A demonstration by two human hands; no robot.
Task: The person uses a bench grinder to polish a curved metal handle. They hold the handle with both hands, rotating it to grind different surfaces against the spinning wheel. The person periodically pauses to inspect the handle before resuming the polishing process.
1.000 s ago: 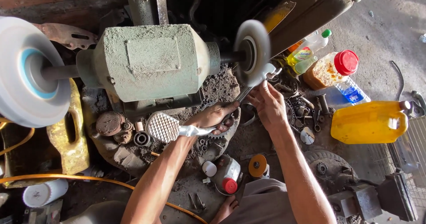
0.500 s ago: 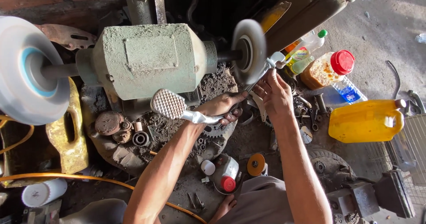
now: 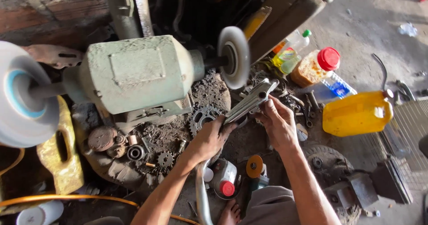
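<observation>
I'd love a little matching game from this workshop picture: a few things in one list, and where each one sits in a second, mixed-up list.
Things:
1. metal bar
2. yellow jug
3. buffing wheel
4. small gear

Places:
a. on the right end of the green motor's shaft
b. held in both hands, left hand low, right hand near the top
c. on the floor at the right, beside the red-capped jar
d. among the loose parts below the motor

Pairs: 1-b, 2-c, 3-a, 4-d
</observation>
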